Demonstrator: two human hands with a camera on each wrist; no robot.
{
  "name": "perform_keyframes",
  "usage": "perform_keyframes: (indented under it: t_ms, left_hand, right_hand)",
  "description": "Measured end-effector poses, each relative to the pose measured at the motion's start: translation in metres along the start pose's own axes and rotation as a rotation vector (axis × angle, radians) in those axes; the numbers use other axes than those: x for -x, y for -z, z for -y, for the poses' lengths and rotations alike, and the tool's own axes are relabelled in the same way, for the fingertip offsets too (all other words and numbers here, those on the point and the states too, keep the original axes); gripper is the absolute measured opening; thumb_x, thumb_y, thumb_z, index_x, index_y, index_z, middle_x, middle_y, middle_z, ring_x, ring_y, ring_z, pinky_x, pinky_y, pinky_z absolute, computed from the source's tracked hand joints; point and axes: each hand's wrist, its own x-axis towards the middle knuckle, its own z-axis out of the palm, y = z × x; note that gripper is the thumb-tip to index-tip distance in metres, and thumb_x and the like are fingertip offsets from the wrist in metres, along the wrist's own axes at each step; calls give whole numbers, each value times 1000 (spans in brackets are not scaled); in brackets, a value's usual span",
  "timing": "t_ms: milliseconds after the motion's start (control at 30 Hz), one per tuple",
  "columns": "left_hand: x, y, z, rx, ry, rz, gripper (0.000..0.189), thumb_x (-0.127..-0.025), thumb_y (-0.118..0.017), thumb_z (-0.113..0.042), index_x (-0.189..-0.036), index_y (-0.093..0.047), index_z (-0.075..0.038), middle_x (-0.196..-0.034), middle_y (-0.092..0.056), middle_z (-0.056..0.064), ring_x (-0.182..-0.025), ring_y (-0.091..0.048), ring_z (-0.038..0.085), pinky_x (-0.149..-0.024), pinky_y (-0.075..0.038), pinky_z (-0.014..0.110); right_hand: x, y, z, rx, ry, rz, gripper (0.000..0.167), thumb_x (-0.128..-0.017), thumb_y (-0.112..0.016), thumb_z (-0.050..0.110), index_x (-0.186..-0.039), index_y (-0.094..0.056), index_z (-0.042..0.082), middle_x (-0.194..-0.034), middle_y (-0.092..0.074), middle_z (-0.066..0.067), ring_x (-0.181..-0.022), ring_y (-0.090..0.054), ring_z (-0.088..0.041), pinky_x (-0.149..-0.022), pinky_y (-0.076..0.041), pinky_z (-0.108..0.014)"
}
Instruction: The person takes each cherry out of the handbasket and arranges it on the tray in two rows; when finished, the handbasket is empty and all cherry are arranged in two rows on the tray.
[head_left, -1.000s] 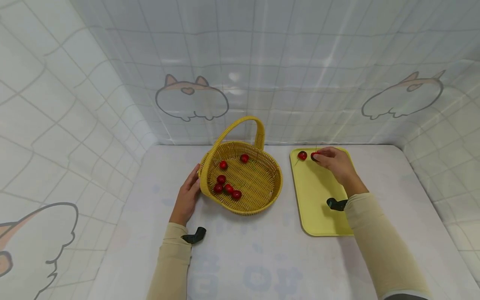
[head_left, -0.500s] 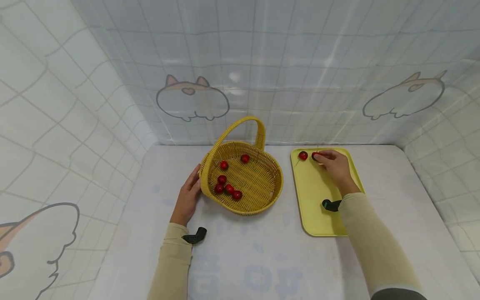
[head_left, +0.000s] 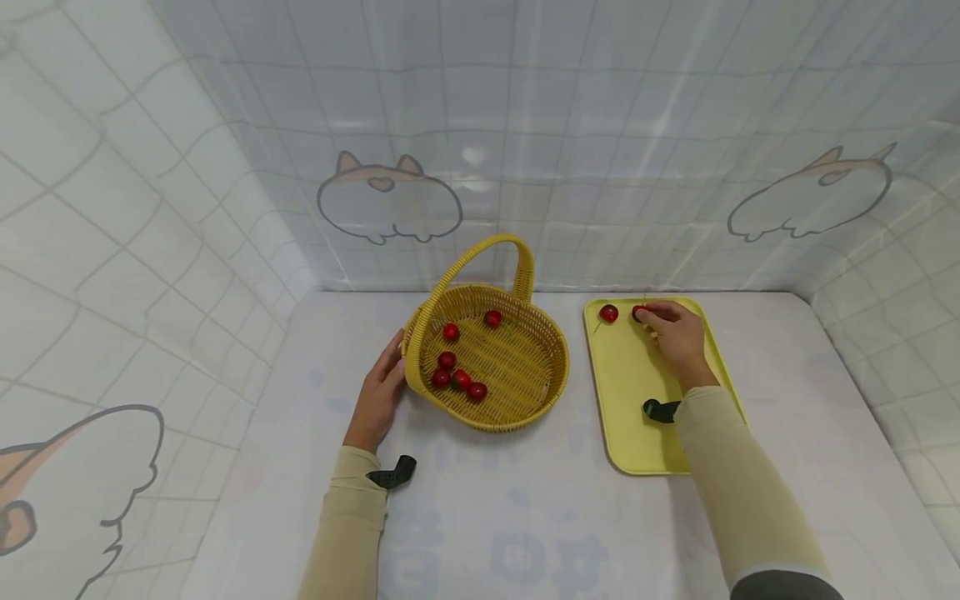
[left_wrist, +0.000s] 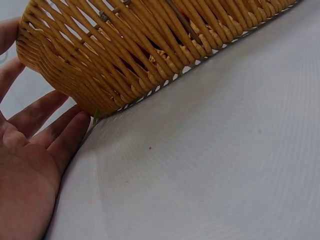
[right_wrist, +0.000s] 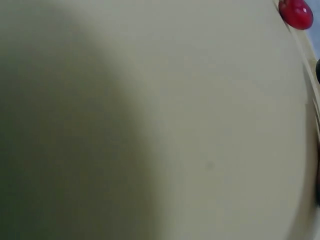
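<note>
In the head view my left hand rests against the left side of a yellow woven basket, by the foot of its arched handle. The left wrist view has its fingers spread and fairly straight along the basket's wicker wall. Over the back of a yellow tray, my right hand pinches a dark red cherry, partly covered by the fingertips. Another cherry with a thin stem lies just left of it on the tray. Inside the basket are several red cherries, mostly towards the left.
A white tabletop carries both basket and tray, with a gap between them. White tiled-pattern sheeting stands behind and on both sides. Each wrist bears a small black device. The right wrist view is mostly filled by a blurred pale surface.
The right hand's fingertips and the pinched cherry have shifted slightly right, away from the other cherry, while the forearm swung a little left. The left hand stays against the basket.
</note>
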Motion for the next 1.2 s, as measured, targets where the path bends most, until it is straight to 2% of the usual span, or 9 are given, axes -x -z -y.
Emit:
perform_keyframes:
  t_ms: [167, 433, 600, 800, 967, 1100, 1200]
  left_hand:
    - [1, 1, 0, 15, 0, 3, 56, -102, -55, -52, -155, -39, -45, -160, -42, 0, -145, -44, 14, -125, -29, 45]
    - [2, -2, -3, 29, -2, 12, 57, -102, -55, -52, -156, -38, -44, -162, -40, -3, -149, -40, 16, -125, -30, 42]
    - [2, -2, -2, 35, -5, 14, 57, -102, -55, -51, -156, -38, -43, -162, -40, -2, -148, -40, 15, -122, -34, 31]
    - [2, -1, -1, 53, -15, 12, 58, -102, -56, -51, -156, -39, -42, -160, -42, -1, -145, -43, 14, -117, -38, 22]
    - [1, -1, 0, 66, -16, 15, 58, -102, -56, -51, -156, -38, -41, -160, -42, 0, -144, -44, 13, -116, -39, 21]
    - [1, 0, 1, 65, -9, 11, 58, -102, -57, -51, -156, -39, -42, -160, -42, -1, -145, -44, 14, -117, -38, 23]
    - [1, 0, 2, 58, 3, 9, 58, -101, -57, -52, -155, -39, -43, -160, -42, -3, -146, -43, 14, -121, -35, 30]
  right_hand:
    - [-3, 3, -7, 32, 4, -38, 34, -87, -82, 37, -110, -70, 15, -84, -69, 16, -71, -61, -5, -54, -49, -17]
    - [-4, 5, -4, -84, -50, -45, 39, -88, -82, 23, -119, -67, 4, -82, -69, 13, -63, -60, -6, -48, -48, -17]
    - [-3, 3, -2, -113, -54, -41, 41, -88, -82, 21, -120, -66, 2, -83, -69, 12, -62, -60, -6, -47, -48, -18]
    - [6, 2, 12, -127, -57, -14, 42, -90, -79, 16, -125, -65, -3, -80, -70, 10, -60, -59, -8, -47, -48, -19]
    - [8, 2, 17, -147, -44, 2, 45, -92, -77, 12, -130, -63, -8, -77, -71, 9, -57, -57, -10, -45, -47, -20]
    - [4, 1, 9, -149, -52, -11, 46, -91, -78, 17, -130, -65, -3, -81, -71, 8, -58, -57, -8, -46, -46, -19]
    - [0, 1, 1, -141, -54, -21, 45, -91, -78, 22, -130, -68, 2, -85, -71, 7, -58, -55, -7, -47, -45, -19]
